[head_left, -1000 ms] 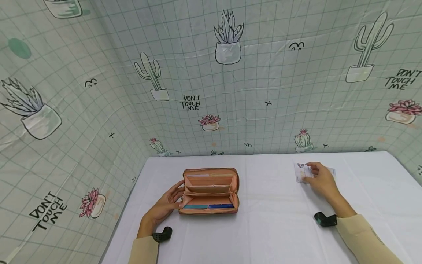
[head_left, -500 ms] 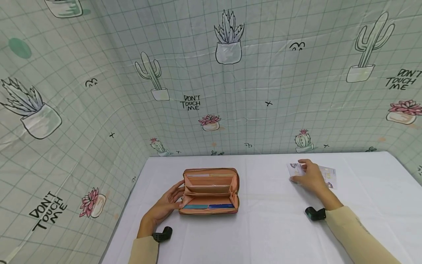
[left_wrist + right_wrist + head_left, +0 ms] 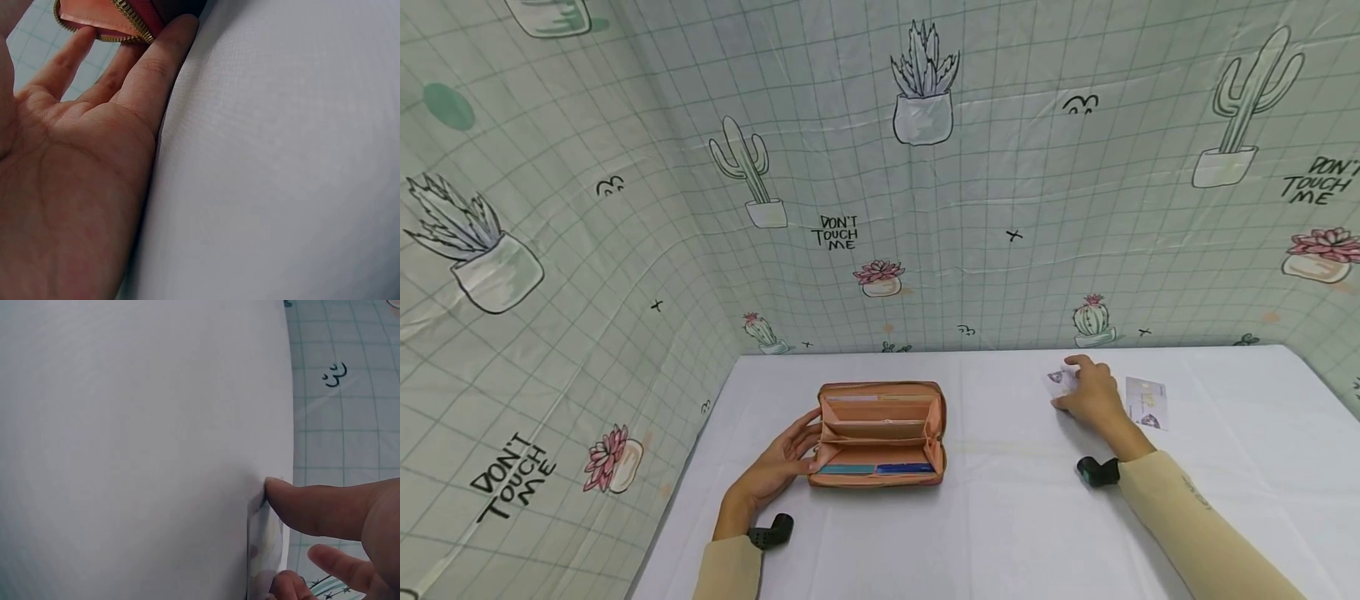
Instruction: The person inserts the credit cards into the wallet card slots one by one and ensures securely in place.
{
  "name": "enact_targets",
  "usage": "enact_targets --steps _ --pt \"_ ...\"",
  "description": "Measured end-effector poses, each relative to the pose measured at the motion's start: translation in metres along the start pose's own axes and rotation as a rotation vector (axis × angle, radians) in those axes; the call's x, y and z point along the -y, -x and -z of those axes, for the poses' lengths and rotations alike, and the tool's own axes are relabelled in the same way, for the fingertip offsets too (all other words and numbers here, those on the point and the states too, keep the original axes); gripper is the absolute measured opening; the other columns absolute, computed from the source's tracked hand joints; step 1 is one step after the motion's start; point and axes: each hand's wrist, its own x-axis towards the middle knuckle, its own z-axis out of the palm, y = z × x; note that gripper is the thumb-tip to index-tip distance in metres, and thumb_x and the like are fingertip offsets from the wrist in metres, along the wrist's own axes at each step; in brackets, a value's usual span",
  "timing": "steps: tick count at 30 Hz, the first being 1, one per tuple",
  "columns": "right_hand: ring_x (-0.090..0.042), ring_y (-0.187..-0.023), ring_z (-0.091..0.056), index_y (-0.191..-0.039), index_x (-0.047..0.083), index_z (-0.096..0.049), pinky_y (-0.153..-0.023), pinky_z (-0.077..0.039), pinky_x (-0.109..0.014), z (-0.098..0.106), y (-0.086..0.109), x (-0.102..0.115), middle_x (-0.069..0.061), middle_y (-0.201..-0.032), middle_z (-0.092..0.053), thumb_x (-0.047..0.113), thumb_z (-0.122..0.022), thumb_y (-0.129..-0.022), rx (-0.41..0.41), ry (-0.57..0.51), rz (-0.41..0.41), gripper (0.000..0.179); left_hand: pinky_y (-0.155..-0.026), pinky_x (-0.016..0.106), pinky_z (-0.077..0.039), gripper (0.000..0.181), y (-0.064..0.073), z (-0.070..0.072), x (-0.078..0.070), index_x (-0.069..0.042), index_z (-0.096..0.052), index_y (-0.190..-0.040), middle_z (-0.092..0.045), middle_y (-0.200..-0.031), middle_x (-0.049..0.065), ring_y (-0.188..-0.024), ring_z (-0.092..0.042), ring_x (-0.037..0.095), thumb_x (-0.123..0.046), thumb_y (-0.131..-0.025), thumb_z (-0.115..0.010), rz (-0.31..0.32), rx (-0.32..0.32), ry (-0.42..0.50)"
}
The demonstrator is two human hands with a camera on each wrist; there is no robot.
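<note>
An unzipped tan wallet (image 3: 880, 479) stands open on the white table, its inner pockets facing up. Blue and teal cards (image 3: 904, 468) show in its front slot. My left hand (image 3: 775, 467) holds the wallet's left end, thumb low and fingers farther back; the left wrist view shows fingers against its brass zip (image 3: 134, 19). At the right, my right hand (image 3: 1093, 400) pinches a pale printed card (image 3: 1060, 382) between thumb and fingers. That card (image 3: 265, 540) appears tilted up from the cloth in the right wrist view. Another pale card with gold print (image 3: 1147, 403) lies right of this hand.
The white cloth table (image 3: 1000, 517) ends at the back against a hanging grid-patterned cloth (image 3: 985, 183) printed with cacti. The same cloth hangs along the left side. Each wrist wears a small dark camera (image 3: 1097, 472).
My right hand has moved left with the pinched card, away from the other card, which now lies uncovered. My left hand and the wallet have stayed in place.
</note>
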Motion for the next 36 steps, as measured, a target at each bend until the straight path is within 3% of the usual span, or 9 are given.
enact_targets --steps 9,19,23,28,36 --pt "-0.060 -0.122 -0.051 -0.146 -0.016 -0.041 -0.102 -0.044 -0.067 0.006 -0.003 0.000 -0.047 -0.134 -0.049 -0.002 -0.082 -0.082 0.071 0.018 -0.016 0.077 -0.107 0.019 -0.045 0.098 -0.001 0.001 -0.001 0.000 -0.014 -0.169 -0.046 -0.153 0.002 -0.132 -0.053 -0.002 0.000 -0.092 -0.075 -0.011 0.008 -0.003" --pt "-0.056 -0.117 -0.055 -0.141 -0.018 -0.046 -0.099 -0.046 -0.064 0.009 0.001 0.000 -0.044 -0.130 -0.054 -0.001 -0.078 -0.086 0.093 0.019 -0.038 0.066 -0.108 0.018 -0.043 0.097 0.001 -0.001 -0.001 0.000 -0.014 -0.168 -0.041 -0.159 0.014 -0.132 -0.051 -0.002 -0.002 -0.093 -0.075 0.001 -0.006 -0.004" --pt "-0.049 -0.106 -0.058 -0.133 -0.018 -0.053 -0.089 -0.048 -0.058 0.012 0.005 0.000 -0.038 -0.119 -0.059 -0.004 -0.072 -0.088 0.070 -0.018 -0.006 0.051 -0.108 0.018 -0.043 0.097 0.001 -0.001 0.000 0.001 -0.014 -0.168 -0.041 -0.159 0.015 -0.132 -0.051 -0.002 -0.001 -0.093 -0.074 -0.001 -0.009 -0.008" --pt "-0.042 -0.098 -0.060 -0.121 -0.015 -0.062 -0.080 -0.047 -0.046 0.015 0.007 0.002 -0.029 -0.105 -0.064 -0.004 -0.066 -0.090 0.062 -0.058 0.030 0.033 -0.108 0.019 -0.044 0.097 0.000 -0.001 0.001 0.001 -0.014 -0.168 -0.044 -0.156 0.008 -0.132 -0.052 -0.002 0.000 -0.092 -0.074 -0.004 -0.004 -0.013" --pt "-0.039 -0.098 -0.064 -0.117 -0.014 -0.064 -0.070 -0.048 -0.033 0.019 0.013 0.018 -0.027 -0.105 -0.067 -0.003 -0.063 -0.093 0.060 -0.161 0.083 0.027 -0.108 0.019 -0.044 0.098 -0.001 0.000 0.001 0.000 -0.015 -0.169 -0.045 -0.156 0.007 -0.132 -0.053 -0.003 -0.001 -0.092 -0.076 -0.003 -0.005 -0.013"
